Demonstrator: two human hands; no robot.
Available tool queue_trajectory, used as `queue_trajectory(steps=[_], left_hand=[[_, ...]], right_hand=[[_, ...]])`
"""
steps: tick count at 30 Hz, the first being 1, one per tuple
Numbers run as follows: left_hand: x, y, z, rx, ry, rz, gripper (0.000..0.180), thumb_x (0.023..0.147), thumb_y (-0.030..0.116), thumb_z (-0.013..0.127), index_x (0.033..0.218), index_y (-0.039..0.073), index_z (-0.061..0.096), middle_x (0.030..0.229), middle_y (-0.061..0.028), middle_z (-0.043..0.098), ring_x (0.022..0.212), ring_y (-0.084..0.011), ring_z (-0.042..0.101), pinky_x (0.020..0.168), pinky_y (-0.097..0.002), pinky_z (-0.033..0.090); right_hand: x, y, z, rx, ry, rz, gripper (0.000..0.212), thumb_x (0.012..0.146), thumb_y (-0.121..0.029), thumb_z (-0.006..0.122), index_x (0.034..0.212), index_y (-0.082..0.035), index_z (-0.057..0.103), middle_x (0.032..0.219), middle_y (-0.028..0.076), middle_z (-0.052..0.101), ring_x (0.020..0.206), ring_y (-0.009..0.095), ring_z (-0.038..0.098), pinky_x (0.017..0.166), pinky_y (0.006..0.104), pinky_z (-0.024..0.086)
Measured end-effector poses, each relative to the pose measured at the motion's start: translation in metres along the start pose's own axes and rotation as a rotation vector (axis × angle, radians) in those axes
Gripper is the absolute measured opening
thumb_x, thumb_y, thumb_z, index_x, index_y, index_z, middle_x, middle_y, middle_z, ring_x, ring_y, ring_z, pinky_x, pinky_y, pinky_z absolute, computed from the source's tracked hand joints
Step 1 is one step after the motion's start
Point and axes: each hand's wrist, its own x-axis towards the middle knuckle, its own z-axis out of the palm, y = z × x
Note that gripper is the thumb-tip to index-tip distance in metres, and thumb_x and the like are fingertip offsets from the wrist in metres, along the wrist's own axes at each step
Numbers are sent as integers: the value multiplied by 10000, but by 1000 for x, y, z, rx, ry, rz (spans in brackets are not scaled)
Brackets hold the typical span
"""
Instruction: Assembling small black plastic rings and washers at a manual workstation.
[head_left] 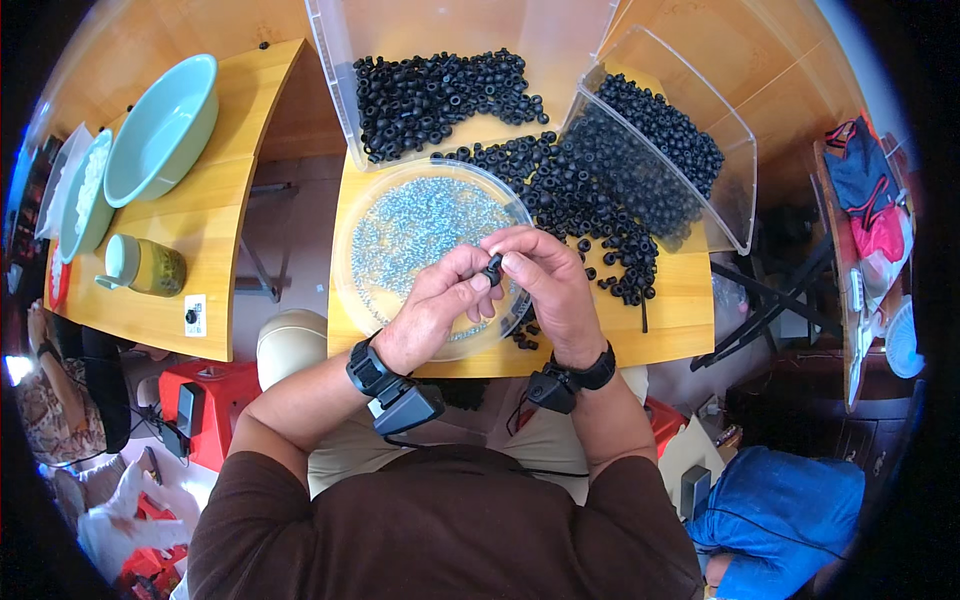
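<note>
Over the near right rim of a round clear tub, my two hands meet at a small black part with a rounded, ring-like shape. My left hand is closed and pinches it between thumb and fingers. From the other side my right hand is closed too, its thumb and fingertips at the part's upper end. Whether a smaller piece sits between those fingertips is hidden. Many tiny shiny silver-blue pieces lie spread in the tub. Right of it, loose black ring-shaped parts cover the tabletop.
Two clear plastic bins, one behind and one tipped at the right, hold more black parts. On the left table stand green basins and a lidded jar. People sit at both sides, one in blue clothing.
</note>
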Motion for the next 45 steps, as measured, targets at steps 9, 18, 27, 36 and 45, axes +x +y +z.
queue_trajectory(steps=[9,18,27,36,45], left_hand=[[0,1,1,59,15,5,201,946,203,463,1030,26,506,866,-50,568,762,-110,540,709,-251,433],[-1,4,2,161,34,-20,169,934,170,448,990,22,504,809,-39,546,731,-105,506,697,-252,414],[1,1,-2,103,75,-45,178,933,184,450,984,22,503,832,-39,545,747,-109,509,708,-253,412],[2,2,1,124,8,-56,227,932,216,447,984,9,527,856,-50,560,762,-122,526,713,-252,422],[0,2,3,135,-46,-92,313,955,251,420,952,-21,575,749,-58,587,683,-134,558,649,-263,448]], right_hand=[[-2,5,0,-44,-2,-14,87,886,-35,569,951,-20,625,1047,58,611,892,109,565,794,261,462],[-1,-2,3,-728,61,-394,76,804,-45,626,873,-14,615,894,116,646,849,247,606,793,343,471],[-2,-12,9,-1067,-9,-597,310,684,-67,710,962,-21,581,913,127,633,860,312,604,769,392,486],[-2,-4,3,-1138,20,-693,298,649,-73,714,908,-23,575,872,114,621,819,298,598,733,377,495],[-2,-8,3,-1152,10,-747,250,635,-73,703,843,-27,572,811,95,613,766,275,599,691,357,501]])
